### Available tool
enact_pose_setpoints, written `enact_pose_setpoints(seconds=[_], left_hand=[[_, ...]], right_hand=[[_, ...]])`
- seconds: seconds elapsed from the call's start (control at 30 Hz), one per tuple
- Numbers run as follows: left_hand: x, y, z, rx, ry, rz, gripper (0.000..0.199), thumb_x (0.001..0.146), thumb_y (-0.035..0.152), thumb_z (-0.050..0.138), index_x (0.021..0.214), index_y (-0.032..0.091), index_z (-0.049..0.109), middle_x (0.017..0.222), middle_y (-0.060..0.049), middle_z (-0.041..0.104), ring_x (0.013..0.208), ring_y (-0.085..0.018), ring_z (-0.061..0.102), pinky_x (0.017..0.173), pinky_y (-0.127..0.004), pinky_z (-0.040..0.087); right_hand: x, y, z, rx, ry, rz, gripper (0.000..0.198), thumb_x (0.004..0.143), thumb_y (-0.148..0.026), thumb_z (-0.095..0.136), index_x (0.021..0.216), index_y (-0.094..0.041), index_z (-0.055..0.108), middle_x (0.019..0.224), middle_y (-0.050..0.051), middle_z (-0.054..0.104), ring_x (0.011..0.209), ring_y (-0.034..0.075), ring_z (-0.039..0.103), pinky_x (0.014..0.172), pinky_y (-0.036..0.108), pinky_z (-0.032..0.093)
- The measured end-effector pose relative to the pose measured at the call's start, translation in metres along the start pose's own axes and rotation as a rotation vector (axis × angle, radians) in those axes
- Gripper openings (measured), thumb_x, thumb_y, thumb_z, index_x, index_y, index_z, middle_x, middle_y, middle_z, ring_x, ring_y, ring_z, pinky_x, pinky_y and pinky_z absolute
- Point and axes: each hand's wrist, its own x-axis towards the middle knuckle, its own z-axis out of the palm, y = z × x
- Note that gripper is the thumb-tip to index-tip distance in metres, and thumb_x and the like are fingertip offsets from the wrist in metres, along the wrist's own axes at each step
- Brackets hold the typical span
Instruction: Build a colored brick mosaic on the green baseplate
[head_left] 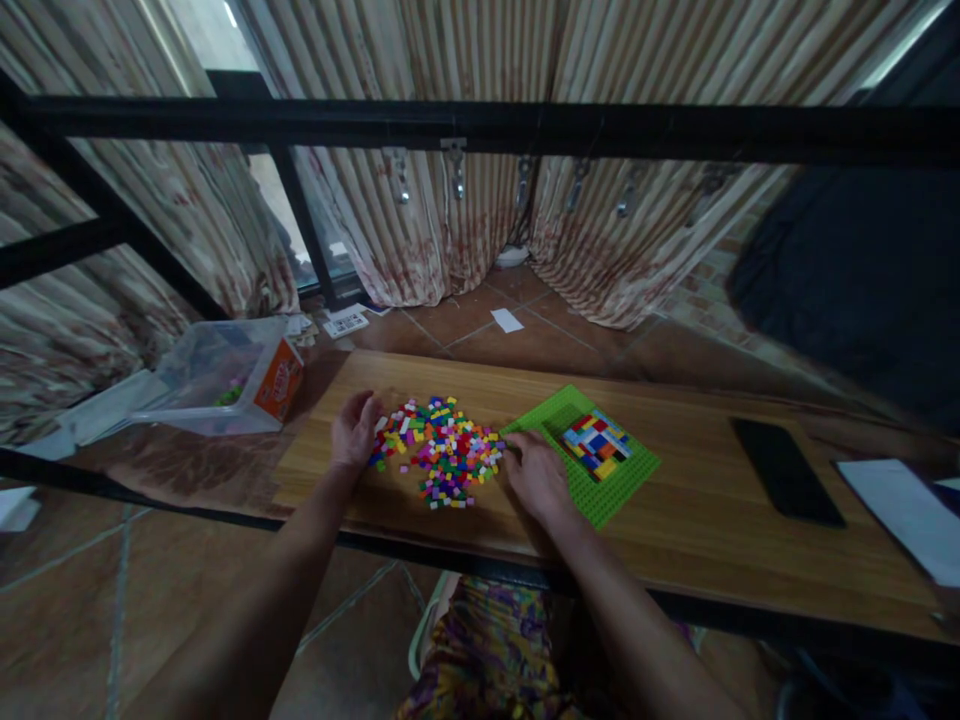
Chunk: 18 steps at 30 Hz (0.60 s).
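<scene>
A loose pile of small multicoloured toy bricks [450, 450] lies spread on the wooden table [690, 480]. At its left edge rests my left hand [355, 430], fingers loosely curved and apart from the thumb, with no brick visible in it. My right hand [538, 474] is at the pile's right edge, its fingers drawn together; whatever is between the fingertips is too small to tell. Just beyond that hand is a green studded baseplate [630, 472], set at an angle. Bricks in several colours form a flat, roughly square block [598, 443] on it.
A clear plastic box [217, 380] with an orange label and some green pieces inside stands left of the table. Toward the right lie a black phone-like slab [787, 470] and a white sheet [904, 510]. A black rail [480, 128] crosses before the striped curtains [480, 60].
</scene>
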Motion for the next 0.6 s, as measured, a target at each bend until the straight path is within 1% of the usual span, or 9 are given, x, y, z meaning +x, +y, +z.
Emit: enact_pose_setpoints(seconds=[0.13,0.27,0.33,0.47,0.53,0.6], left_hand=[[0.002,-0.005,0.000,-0.007,0.004,0.000,0.051,0.077,0.050,0.060,0.113,0.014,0.061,0.093,-0.010,0.071,0.084,-0.021,0.068,0.079,-0.033,0.054],[0.003,-0.007,0.001,0.000,0.015,0.003,0.050,0.076,0.049,0.062,0.111,0.015,0.062,0.095,-0.010,0.071,0.085,-0.022,0.067,0.078,-0.032,0.054],[0.003,-0.007,0.001,-0.001,0.009,0.004,0.049,0.076,0.048,0.062,0.112,0.015,0.062,0.095,-0.010,0.071,0.085,-0.021,0.068,0.078,-0.032,0.054],[0.002,-0.004,0.000,0.006,0.004,0.003,0.050,0.076,0.048,0.061,0.112,0.014,0.062,0.094,-0.010,0.071,0.086,-0.021,0.068,0.081,-0.033,0.055],[0.002,-0.003,-0.001,0.030,0.010,-0.002,0.049,0.076,0.048,0.061,0.111,0.015,0.063,0.095,-0.009,0.071,0.086,-0.021,0.068,0.081,-0.033,0.055],[0.003,-0.003,-0.001,0.058,0.015,-0.004,0.047,0.076,0.047,0.061,0.111,0.015,0.063,0.095,-0.009,0.071,0.085,-0.021,0.068,0.080,-0.033,0.055]], right_hand=[[0.002,-0.007,0.007,-0.045,0.003,0.035,0.019,0.084,-0.017,0.055,0.088,-0.024,0.071,0.091,0.008,0.067,0.080,0.022,0.062,0.073,0.032,0.045],[0.001,-0.012,0.013,-0.073,0.004,0.042,0.021,0.087,-0.017,0.052,0.082,-0.025,0.070,0.087,0.007,0.066,0.077,0.020,0.061,0.068,0.030,0.042],[0.000,-0.013,0.014,-0.067,0.022,0.032,0.021,0.088,-0.017,0.051,0.082,-0.025,0.070,0.087,0.006,0.066,0.078,0.020,0.061,0.069,0.029,0.043],[-0.002,-0.015,0.010,-0.020,0.016,0.030,0.019,0.089,-0.018,0.051,0.085,-0.022,0.069,0.091,0.008,0.068,0.086,0.022,0.062,0.077,0.030,0.045],[-0.004,-0.017,0.005,0.029,0.019,0.051,0.019,0.090,-0.020,0.050,0.087,-0.021,0.069,0.092,0.008,0.070,0.088,0.023,0.064,0.078,0.032,0.046],[-0.008,-0.017,0.000,0.115,0.036,0.075,0.020,0.091,-0.022,0.049,0.089,-0.021,0.068,0.092,0.008,0.072,0.085,0.022,0.065,0.077,0.032,0.047]])
